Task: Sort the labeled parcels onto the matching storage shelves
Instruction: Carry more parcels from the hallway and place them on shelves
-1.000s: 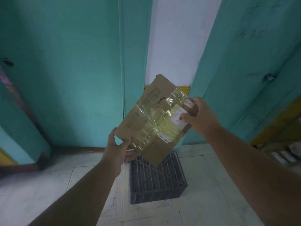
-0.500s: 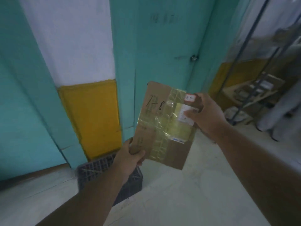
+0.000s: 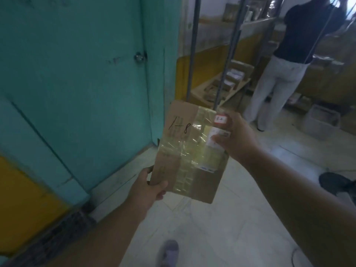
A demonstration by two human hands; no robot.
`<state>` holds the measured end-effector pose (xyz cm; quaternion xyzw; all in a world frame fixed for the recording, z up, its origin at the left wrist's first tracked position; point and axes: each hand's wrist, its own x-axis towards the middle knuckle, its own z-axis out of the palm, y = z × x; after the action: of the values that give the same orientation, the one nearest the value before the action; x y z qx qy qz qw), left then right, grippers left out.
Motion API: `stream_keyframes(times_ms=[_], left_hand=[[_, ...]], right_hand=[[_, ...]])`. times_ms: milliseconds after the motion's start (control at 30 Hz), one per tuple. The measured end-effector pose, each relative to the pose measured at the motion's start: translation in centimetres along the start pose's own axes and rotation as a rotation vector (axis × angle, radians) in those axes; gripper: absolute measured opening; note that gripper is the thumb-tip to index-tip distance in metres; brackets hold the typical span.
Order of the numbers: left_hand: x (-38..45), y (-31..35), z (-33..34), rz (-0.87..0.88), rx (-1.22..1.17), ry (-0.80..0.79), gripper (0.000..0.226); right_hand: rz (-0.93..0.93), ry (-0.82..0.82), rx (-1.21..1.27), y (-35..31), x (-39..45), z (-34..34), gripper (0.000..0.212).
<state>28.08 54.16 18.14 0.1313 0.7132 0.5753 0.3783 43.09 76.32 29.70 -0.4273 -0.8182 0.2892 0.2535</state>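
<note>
I hold a flat cardboard parcel (image 3: 185, 151) in front of me, wrapped in clear tape, with "1-8" handwritten near its top and a white label on its right side. My left hand (image 3: 148, 187) grips its lower left corner. My right hand (image 3: 235, 137) grips its upper right edge, thumb on the label. Beyond the parcel stands a metal storage shelf (image 3: 221, 87) with several parcels on its wooden boards.
A teal door (image 3: 86, 83) with a round knob fills the left. A dark crate (image 3: 52, 239) sits at the lower left by the yellow wall. A person (image 3: 285, 64) in white trousers stands at the shelves on the right. A grey bin (image 3: 321, 122) rests on the floor.
The view has swung right: the crate slid to the lower left, and the shelves and the person came into sight. Both hands keep the same grip on the parcel.
</note>
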Motion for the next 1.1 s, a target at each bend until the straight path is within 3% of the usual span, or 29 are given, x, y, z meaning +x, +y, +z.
stream_keyframes(times_ms=[200, 367, 533, 667, 867, 1100], left_hand=[[12.7, 3.8, 11.7, -0.04, 0.097, -0.225, 0.057], [19.1, 7.6, 24.0, -0.036, 0.2, -0.43, 0.054], [23.9, 8.8, 36.9, -0.013, 0.265, -0.522, 0.048], [27.4, 9.7, 46.8, -0.008, 0.268, -0.527, 0.048], [33.7, 13.6, 57.4, -0.062, 0.25, -0.443, 0.051], [45.1, 17.7, 66.5, -0.115, 0.159, -0.344, 0.043]], right_hand=[[0.207, 0.153, -0.034, 8.6, 7.8, -4.1, 0.064], [0.375, 0.307, -0.035, 17.0, 12.7, -10.7, 0.063], [0.486, 0.407, -0.058, 27.7, 17.6, -15.9, 0.06], [0.488, 0.378, -0.042, 36.1, 24.5, -20.1, 0.062], [0.429, 0.268, -0.05, 43.4, 37.0, -25.9, 0.059], [0.372, 0.163, -0.056, 50.7, 53.9, -26.0, 0.067]])
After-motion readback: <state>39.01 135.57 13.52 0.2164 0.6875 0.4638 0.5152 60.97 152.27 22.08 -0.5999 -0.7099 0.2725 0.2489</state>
